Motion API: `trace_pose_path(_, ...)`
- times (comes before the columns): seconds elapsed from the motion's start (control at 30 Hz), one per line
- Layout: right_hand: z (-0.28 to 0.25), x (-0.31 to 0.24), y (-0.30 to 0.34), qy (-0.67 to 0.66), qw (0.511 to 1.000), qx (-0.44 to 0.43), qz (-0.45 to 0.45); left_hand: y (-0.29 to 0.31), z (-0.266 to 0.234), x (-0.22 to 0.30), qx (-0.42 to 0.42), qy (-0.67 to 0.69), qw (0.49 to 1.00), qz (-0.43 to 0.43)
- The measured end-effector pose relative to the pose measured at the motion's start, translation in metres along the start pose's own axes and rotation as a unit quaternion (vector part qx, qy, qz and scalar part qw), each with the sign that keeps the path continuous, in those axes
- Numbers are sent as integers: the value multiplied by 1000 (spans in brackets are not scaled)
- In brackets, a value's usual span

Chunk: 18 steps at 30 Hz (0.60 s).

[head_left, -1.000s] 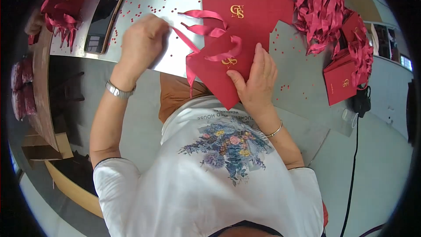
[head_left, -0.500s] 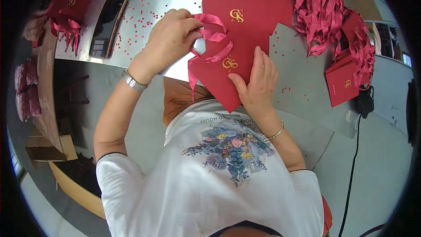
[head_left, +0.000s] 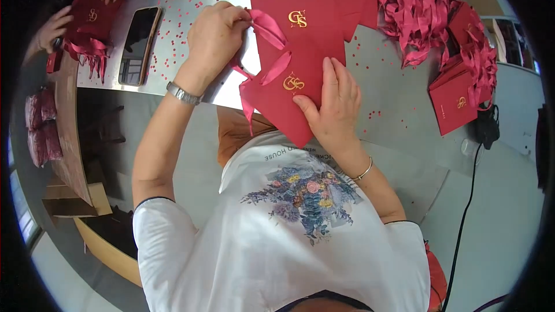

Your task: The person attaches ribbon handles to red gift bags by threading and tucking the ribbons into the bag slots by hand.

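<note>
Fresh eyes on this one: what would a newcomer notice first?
Probably the flat red piece with a gold emblem at the table's near edge, under the right hand, while the left hand pinches a glossy ribbon beside it. Next, the big tangle of red ribbons at upper right. Then the dark-screened phone at upper left.

bag (head_left: 282, 107): red, gold emblem (head_left: 293, 81) | ribbon (head_left: 269, 30): pink | shirt (head_left: 272, 248): white, multicoloured floral

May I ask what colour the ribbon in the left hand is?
The ribbon is deep pink, best seen in the head view.
</note>
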State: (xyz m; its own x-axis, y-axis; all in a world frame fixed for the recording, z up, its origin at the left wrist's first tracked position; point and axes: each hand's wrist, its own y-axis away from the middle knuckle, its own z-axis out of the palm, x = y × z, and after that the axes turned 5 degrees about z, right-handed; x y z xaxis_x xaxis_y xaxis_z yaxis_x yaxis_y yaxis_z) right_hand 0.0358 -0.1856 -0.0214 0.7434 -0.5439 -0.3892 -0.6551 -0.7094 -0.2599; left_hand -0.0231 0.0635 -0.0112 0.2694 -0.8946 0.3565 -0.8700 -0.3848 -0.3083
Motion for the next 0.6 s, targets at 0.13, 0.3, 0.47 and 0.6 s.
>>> trace_pose_path(0.13, 1, 2, 2, -8, 1000, 12, 5, 34, -14, 27, 11, 122, 992, -13)
trace_pose_path(0.3, 6, 2, 2, -30, 999, 24, 4, 51, -24, 50, -116, 145, 982, -42)
trace_pose_path(0.47, 4, 3, 1, -50, 998, 41, 2, 37, -31, 59, -220, 168, 944, -177)
trace_pose_path(0.6, -8, 24, 1, -178, 977, 110, 36, 34, -48, 74, -91, 161, 982, 46)
